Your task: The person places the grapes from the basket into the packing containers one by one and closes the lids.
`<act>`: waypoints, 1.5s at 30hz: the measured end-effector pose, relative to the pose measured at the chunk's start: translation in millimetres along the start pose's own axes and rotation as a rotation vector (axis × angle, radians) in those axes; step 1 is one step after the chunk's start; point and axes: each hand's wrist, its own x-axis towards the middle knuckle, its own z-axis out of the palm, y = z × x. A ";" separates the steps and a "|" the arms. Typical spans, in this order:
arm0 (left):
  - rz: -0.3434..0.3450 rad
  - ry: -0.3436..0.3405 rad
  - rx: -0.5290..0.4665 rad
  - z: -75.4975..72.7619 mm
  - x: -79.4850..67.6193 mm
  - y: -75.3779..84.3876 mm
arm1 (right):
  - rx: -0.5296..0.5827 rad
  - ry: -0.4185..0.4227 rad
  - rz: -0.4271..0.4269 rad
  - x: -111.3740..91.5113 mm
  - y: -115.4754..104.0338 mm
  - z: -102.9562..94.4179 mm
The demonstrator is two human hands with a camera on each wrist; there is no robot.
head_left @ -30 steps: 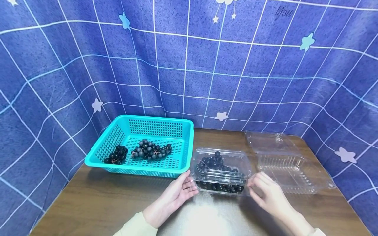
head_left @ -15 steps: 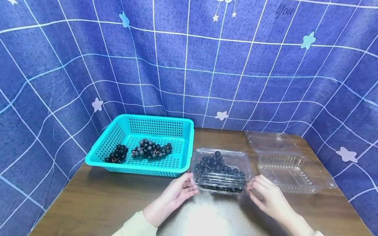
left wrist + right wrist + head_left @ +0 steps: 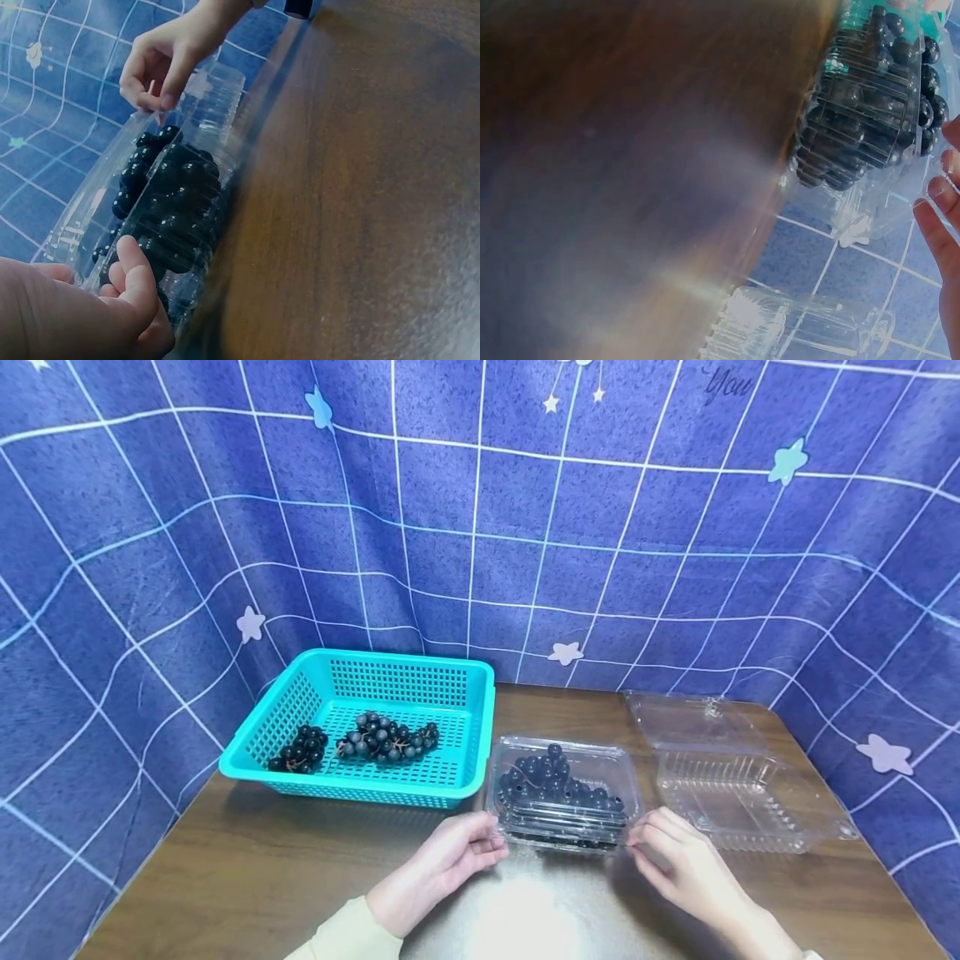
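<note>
A clear plastic clamshell container (image 3: 570,818) with black grapes (image 3: 546,774) inside stands on the table in the head view, its lid folded down over the fruit. My left hand (image 3: 456,852) pinches the container's front left corner at the rim. At the front right corner, the thumb and fingers of my right hand (image 3: 675,857) pinch the edge. Through the side wall, the left wrist view shows the dark grapes (image 3: 180,195) packed between both hands. The right wrist view catches only part of my right hand (image 3: 946,240), by the clear rim.
A turquoise basket (image 3: 480,752) at the left holds black grape bunches (image 3: 386,739). To the right lies another clamshell container (image 3: 738,797) with its lid laid back, no fruit in it. A blue curtain (image 3: 480,527) hangs behind the wooden table (image 3: 300,868).
The front edge of the lid has come down over the grapes, hiding most of the front row. My left hand has shifted slightly down and right; the right hand has barely moved.
</note>
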 end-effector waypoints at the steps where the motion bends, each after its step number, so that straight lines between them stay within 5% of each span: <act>1: -0.001 -0.001 0.004 -0.2 0.1 -0.8 | 0.005 -0.002 0.001 0.1 -0.1 -0.2; 14: 0.003 0.009 0.040 -0.3 2.9 -3.7 | 0.122 0.084 0.175 4.3 -3.7 -6.2; 19: 0.010 0.010 0.055 0.2 2.3 -2.7 | 0.044 0.091 0.461 6.3 -6.3 -11.8; 25: 0.010 0.011 0.064 0.7 2.4 -2.6 | 0.102 -0.049 0.855 7.2 -13.6 -15.2; 29: 0.013 0.012 0.070 1.2 2.6 -2.8 | 0.307 -0.137 1.031 7.8 -18.3 -16.5; 35: 0.023 0.019 0.091 0.9 2.8 -2.9 | 0.746 -0.153 1.220 6.2 -18.2 -13.1; 45: 0.025 0.014 0.133 -0.8 3.8 -5.1 | 1.205 -0.208 1.290 -6.4 -13.6 -11.0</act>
